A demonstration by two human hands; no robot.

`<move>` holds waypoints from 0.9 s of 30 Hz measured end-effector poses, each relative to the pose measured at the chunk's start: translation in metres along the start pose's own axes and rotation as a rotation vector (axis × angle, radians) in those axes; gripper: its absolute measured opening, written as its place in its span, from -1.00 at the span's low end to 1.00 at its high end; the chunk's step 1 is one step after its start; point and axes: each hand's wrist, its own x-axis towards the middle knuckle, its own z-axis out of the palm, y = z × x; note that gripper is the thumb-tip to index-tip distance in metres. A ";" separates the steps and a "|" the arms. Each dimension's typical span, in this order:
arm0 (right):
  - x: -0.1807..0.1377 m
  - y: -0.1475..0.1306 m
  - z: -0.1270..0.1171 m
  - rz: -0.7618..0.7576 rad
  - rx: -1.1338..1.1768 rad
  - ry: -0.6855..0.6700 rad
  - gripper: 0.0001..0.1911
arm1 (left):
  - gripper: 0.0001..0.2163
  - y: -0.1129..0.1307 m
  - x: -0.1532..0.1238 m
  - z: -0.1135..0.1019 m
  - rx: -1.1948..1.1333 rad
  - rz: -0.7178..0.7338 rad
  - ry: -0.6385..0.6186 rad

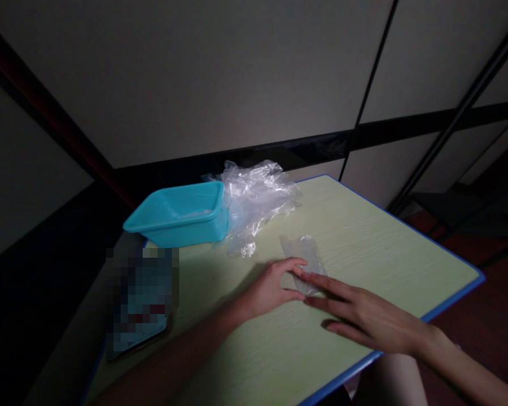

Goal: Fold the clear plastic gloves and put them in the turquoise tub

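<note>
Small clear plastic bag (305, 248) lies on the bench (385, 242).
Left hand's grip (271, 287) is open, thumb and forefinger apart at the bag; right hand's grip (359, 316) is open, fingers extended towards it.

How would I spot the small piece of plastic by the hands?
Find the yellow-green table with blue edging. On it, the left hand and right hand meet at a plastic piece. It's smaller and flatter than the crumpled plastic heap beside the turquoise tub.
</note>
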 end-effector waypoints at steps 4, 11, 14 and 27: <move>-0.002 0.000 0.001 0.060 0.022 -0.013 -0.49 | -0.49 -0.001 0.000 -0.001 -0.003 -0.010 -0.016; -0.004 0.001 0.001 0.049 -0.051 0.024 -0.54 | -0.62 0.000 0.001 -0.002 -0.009 -0.027 -0.040; -0.012 0.004 0.002 0.066 -0.087 0.087 -0.57 | -0.66 0.002 0.001 -0.002 -0.029 -0.019 -0.051; -0.028 0.020 -0.003 0.046 -0.409 0.269 -0.71 | -0.49 0.004 -0.001 -0.004 -0.096 0.012 0.000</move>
